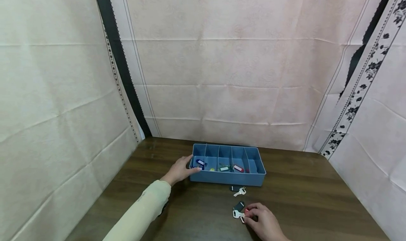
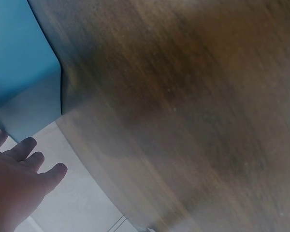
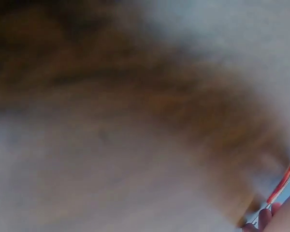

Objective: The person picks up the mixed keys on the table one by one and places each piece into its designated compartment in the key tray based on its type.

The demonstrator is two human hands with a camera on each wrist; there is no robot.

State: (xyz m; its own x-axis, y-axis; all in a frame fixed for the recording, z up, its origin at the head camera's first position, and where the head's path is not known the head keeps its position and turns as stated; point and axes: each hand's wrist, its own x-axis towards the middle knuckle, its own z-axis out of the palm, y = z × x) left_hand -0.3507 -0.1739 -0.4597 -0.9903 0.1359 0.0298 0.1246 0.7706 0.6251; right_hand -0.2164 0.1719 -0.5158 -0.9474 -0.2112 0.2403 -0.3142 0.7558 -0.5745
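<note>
My left hand [image 1: 181, 170] holds the left end of a blue divided box [image 1: 226, 178], thumb over the front-left corner. Its fingertips lie against the box's end [image 2: 34, 108] in the left wrist view. Below the box, my right hand [image 1: 264, 222] pinches a red key tag [image 1: 246, 211]. That tag shows as a red strip [image 3: 282, 184] at the corner of the blurred right wrist view. Beside those fingers lie a black key tag [image 1: 239, 206] and a silver key [image 1: 237, 214]. Which tag that key belongs to is unclear.
Inside the box, blue tags [image 1: 200, 162], a yellow piece [image 1: 212, 169], a green tag [image 1: 224, 168] and a red tag [image 1: 239, 168] sit in separate compartments. Another black tag [image 1: 234, 188] with a key [image 1: 241, 191] lies before the box. Pale cloth [image 1: 222, 75] surrounds the wooden table [image 1: 298, 184].
</note>
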